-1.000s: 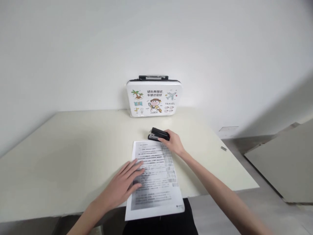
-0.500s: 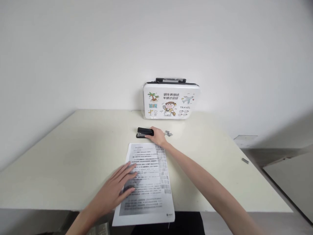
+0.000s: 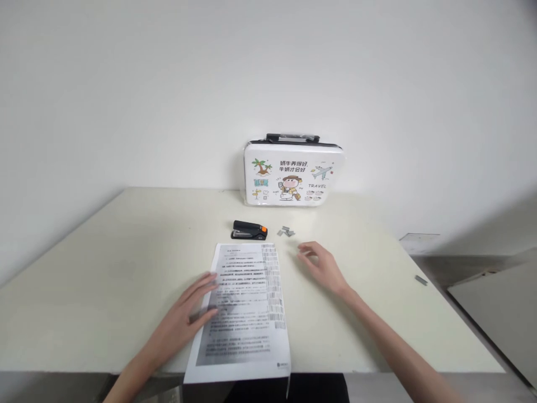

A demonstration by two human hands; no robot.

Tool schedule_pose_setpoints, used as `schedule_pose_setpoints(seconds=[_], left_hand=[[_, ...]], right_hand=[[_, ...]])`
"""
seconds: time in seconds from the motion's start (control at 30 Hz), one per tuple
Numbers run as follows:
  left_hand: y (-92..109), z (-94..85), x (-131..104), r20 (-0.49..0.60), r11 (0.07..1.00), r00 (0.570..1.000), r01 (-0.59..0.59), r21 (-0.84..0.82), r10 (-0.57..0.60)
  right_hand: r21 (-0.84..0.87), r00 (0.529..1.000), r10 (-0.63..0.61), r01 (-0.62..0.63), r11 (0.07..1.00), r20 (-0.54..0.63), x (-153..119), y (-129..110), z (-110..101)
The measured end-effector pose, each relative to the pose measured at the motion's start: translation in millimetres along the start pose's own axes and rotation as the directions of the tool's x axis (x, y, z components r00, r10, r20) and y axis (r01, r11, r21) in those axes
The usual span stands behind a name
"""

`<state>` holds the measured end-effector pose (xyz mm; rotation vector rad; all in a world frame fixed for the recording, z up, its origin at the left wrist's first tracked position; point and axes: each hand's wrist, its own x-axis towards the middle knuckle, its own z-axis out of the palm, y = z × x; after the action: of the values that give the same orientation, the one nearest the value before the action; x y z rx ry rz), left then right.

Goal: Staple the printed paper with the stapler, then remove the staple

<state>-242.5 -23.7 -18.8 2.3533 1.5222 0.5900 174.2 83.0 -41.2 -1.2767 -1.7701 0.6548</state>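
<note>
A black stapler (image 3: 249, 230) with an orange button lies on the table just beyond the top of a printed sheet of paper (image 3: 243, 313). My left hand (image 3: 184, 313) rests at the sheet's left edge, fingers spread over its margin. To the right of the sheet, my right hand (image 3: 321, 266) is over the table with its fingers loosely curled and apart, holding nothing. Beyond its fingertips lies a small pile of staple strips (image 3: 286, 231), beside the stapler. The paper's lower end hangs over the table's front edge.
A white case (image 3: 293, 176) with cartoon prints and a black handle stands at the back of the table (image 3: 126, 268), near the wall. One more staple strip (image 3: 421, 280) lies by the table's right edge.
My right hand has let go of the stapler and come back toward me and to the right. The paper has shifted slightly left, and my left hand has slid left toward its edge.
</note>
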Motion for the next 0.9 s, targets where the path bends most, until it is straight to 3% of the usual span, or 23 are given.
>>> schedule_pose_setpoints(seconds=[0.17,0.27,0.37,0.43,0.57,0.73,0.9], left_hand=[[-6.8,-5.5,31.0,-0.114,0.989,0.988,0.090,-0.120,-0.104],[-7.8,-8.8,62.2,-0.120,0.956,0.962,0.220,-0.194,-0.246],[-7.5,-8.4,89.7,-0.128,0.901,0.902,0.382,-0.204,-0.411],[-7.2,-6.4,100.6,-0.149,0.889,0.883,0.416,-0.189,-0.445],[-7.1,-3.7,103.8,-0.144,0.886,0.884,0.412,-0.215,-0.446],[-8.0,-3.8,98.0,-0.162,0.846,0.852,0.436,-0.308,-0.498],[-12.6,0.8,96.5,-0.154,0.858,0.863,0.427,-0.287,-0.481]], right_hand=[[0.011,0.988,0.148,-0.147,0.989,-0.044,-36.2,24.2,-29.2],[0.004,0.989,0.138,-0.138,0.990,-0.055,-39.5,28.1,-30.1],[-0.016,0.992,0.116,-0.117,0.993,-0.046,-36.8,27.1,-27.6],[-0.022,0.993,0.110,-0.111,0.994,-0.042,-35.2,26.0,-26.8],[-0.030,0.993,0.109,-0.110,0.994,-0.034,-35.3,25.9,-26.8],[-0.055,0.993,0.114,-0.115,0.992,-0.025,-36.3,27.8,-24.4],[-0.075,0.992,0.122,-0.124,0.989,-0.032,-32.3,23.8,-17.2]])
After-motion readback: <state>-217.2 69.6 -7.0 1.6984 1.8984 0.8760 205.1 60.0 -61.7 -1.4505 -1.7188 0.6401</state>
